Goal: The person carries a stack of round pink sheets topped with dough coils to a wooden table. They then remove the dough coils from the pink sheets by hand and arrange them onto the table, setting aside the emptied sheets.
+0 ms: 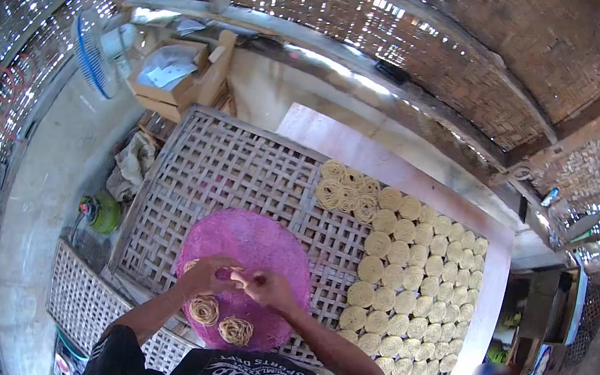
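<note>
Coils (204, 310) of pale strands lie on a round pink board (247, 238), lower centre; left hand (208, 276) and right hand (264, 288) are close together over it, grip unclear. Black shirt (191, 360) reads "SPORTS DEPT".

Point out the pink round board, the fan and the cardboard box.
Pink round board (251, 236): head view, bare upper part of its surface.
Fan (91, 57): head view, its round grille.
Cardboard box (154, 92): head view, its near side.
</note>
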A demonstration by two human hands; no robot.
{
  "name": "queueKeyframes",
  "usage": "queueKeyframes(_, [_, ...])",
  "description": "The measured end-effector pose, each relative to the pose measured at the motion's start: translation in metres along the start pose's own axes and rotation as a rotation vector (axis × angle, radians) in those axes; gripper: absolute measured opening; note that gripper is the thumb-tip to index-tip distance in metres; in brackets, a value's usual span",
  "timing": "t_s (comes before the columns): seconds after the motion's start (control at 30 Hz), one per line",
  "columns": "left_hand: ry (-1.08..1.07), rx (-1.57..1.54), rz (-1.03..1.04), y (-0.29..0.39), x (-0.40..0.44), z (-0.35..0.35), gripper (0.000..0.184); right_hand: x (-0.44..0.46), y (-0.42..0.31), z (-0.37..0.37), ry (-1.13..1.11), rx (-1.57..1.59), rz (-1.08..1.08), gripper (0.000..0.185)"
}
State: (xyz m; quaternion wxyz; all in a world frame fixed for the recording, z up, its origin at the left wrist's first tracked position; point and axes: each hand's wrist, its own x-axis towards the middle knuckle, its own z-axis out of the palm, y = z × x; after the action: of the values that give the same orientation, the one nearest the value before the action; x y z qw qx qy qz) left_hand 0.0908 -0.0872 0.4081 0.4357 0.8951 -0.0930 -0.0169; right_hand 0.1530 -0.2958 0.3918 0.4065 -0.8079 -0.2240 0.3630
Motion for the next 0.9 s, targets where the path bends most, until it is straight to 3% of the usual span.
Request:
queueKeyframes(0.07, [-0.124, -0.115, -0.097, -0.011, 0.023, 0.017, 0.041, -0.001, 0.016, -0.030, 0.014, 0.355, 0.182, 0.037])
queueKeyframes(0.17, [-0.224, -0.414, -0.361, 0.024, 0.085, 0.036, 0.040, 0.008, 0.083, -0.061, 0.034, 0.853, 0.067, 0.037])
queueKeyframes(0.27, [-0.053, -0.321, -0.167, 0.018, 0.147, 0.089, 0.036, -0.008, 0.085, -0.103, 0.466, 0.774, -0.003, 0.034])
queueKeyframes(0.33, [-0.021, -0.444, -0.274, 0.031, 0.188, 0.122, 0.033, -0.001, 0.116, -0.131, 0.632, 0.524, -0.027, 0.033])
queueKeyframes(0.4, [0.122, -0.353, -0.166, 0.045, 0.223, 0.152, 0.032, 0.000, 0.130, -0.161, 0.739, 0.318, 0.034, 0.032])
queueKeyframes(0.47, [0.155, -0.376, -0.184, 0.062, 0.250, 0.169, 0.028, -0.005, 0.121, -0.190, 0.790, 0.161, 0.176, 0.032])
queueKeyframes(0.5, [0.173, -0.385, -0.193, 0.065, 0.259, 0.176, 0.027, -0.003, 0.128, -0.196, 0.856, 0.049, 0.142, 0.031])
queueKeyframes(0.53, [0.151, -0.115, -0.148, 0.060, 0.268, 0.186, 0.032, 0.001, 0.136, -0.201, 0.921, -0.064, 0.107, 0.031])
queueKeyframes(0.57, [0.199, -0.085, -0.117, 0.054, 0.272, 0.196, 0.033, 0.005, 0.144, -0.205, 0.985, -0.178, 0.072, 0.030])
queueKeyframes(0.63, [0.297, -0.024, -0.055, 0.058, 0.276, 0.199, 0.035, 0.009, 0.144, -0.210, 0.994, -0.348, 0.090, 0.027])
queueKeyframes(0.8, [0.201, -0.002, -0.093, 0.064, 0.247, 0.155, 0.033, -0.003, 0.121, -0.200, 1.072, -0.464, 0.098, 0.035])
queueKeyframes(0.87, [0.138, -0.021, -0.027, 0.050, 0.206, 0.131, 0.030, -0.020, 0.103, -0.170, 0.855, -0.466, 0.200, 0.038])
queueKeyframes(0.9, [0.091, -0.016, 0.017, 0.044, 0.177, 0.115, 0.028, -0.033, 0.089, -0.148, 0.728, -0.500, 0.144, 0.035])
